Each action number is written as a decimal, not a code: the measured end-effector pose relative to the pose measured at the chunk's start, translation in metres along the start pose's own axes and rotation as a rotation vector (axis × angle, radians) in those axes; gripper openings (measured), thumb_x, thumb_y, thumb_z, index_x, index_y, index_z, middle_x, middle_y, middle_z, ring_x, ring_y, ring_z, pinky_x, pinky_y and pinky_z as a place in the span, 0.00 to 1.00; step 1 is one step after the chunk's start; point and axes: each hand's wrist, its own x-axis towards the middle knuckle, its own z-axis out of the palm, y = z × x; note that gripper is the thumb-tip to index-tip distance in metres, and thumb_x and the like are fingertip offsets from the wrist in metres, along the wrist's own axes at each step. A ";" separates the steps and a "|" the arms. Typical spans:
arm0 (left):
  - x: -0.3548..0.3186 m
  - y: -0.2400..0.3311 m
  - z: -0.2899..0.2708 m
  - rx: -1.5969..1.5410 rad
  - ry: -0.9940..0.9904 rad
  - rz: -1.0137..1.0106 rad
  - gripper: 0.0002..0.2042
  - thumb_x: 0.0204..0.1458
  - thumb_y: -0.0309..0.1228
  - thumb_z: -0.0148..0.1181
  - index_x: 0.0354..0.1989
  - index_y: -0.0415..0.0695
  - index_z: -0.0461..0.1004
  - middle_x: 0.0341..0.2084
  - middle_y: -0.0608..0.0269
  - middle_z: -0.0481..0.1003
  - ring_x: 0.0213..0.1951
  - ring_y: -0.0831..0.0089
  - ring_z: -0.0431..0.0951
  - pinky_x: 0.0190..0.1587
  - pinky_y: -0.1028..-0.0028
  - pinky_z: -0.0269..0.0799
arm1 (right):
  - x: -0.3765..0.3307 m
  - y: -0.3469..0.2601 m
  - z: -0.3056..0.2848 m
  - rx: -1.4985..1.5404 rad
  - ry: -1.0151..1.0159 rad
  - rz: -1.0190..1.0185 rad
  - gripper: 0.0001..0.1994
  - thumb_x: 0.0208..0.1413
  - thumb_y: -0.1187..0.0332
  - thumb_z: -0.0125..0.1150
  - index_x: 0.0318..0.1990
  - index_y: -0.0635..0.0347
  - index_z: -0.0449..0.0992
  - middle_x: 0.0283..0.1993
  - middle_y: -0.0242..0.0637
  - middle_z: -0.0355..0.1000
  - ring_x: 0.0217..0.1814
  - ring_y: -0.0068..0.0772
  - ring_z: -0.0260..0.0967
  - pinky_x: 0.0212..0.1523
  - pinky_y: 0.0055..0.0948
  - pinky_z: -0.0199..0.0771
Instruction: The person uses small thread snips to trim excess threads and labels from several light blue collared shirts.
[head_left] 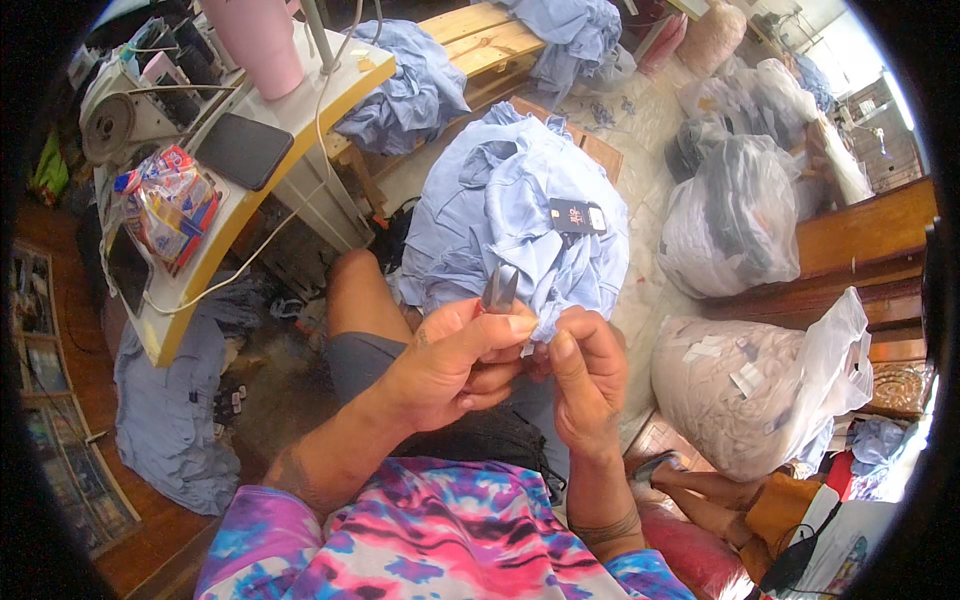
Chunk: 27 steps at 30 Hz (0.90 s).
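Now snips (499,287) above left hand (452,362)

The person wears a short-sleeved tie-dye shirt (440,540) swirled in pink, magenta, blue, purple and white, its sleeves ending above the elbows so both forearms are bare. Grey shorts (365,360) cover the upper leg, leaving the knee uncovered. A dark tattoo band circles the right wrist (610,528), and further dark tattoo marks show on the left forearm (300,470) near the elbow and on the back of the left hand (455,365) close to the thumb. The right hand (590,375) carries no rings or watch, and both hands have short, plain fingernails
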 end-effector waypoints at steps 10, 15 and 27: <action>0.017 -0.016 -0.017 0.766 0.054 0.688 0.10 0.67 0.37 0.60 0.41 0.44 0.72 0.23 0.75 0.66 0.17 0.89 0.59 0.17 0.83 0.51 | 0.009 -0.001 -0.001 -0.317 -0.042 -0.036 0.09 0.73 0.68 0.53 0.40 0.64 0.72 0.35 0.27 0.67 0.32 0.15 0.59 0.33 0.20 0.63; 0.001 -0.009 -0.004 0.038 -0.015 0.149 0.08 0.67 0.35 0.59 0.42 0.43 0.73 0.22 0.74 0.65 0.16 0.87 0.57 0.16 0.82 0.51 | 0.006 0.006 0.006 -0.031 0.023 0.008 0.09 0.72 0.68 0.54 0.38 0.63 0.72 0.34 0.27 0.68 0.31 0.15 0.58 0.33 0.19 0.61; 0.000 0.004 -0.002 0.120 0.035 0.070 0.09 0.67 0.36 0.59 0.44 0.44 0.74 0.21 0.72 0.65 0.15 0.88 0.56 0.16 0.83 0.50 | 0.004 -0.004 0.002 -0.088 -0.001 0.160 0.10 0.71 0.64 0.57 0.42 0.63 0.71 0.32 0.25 0.67 0.32 0.11 0.60 0.32 0.18 0.61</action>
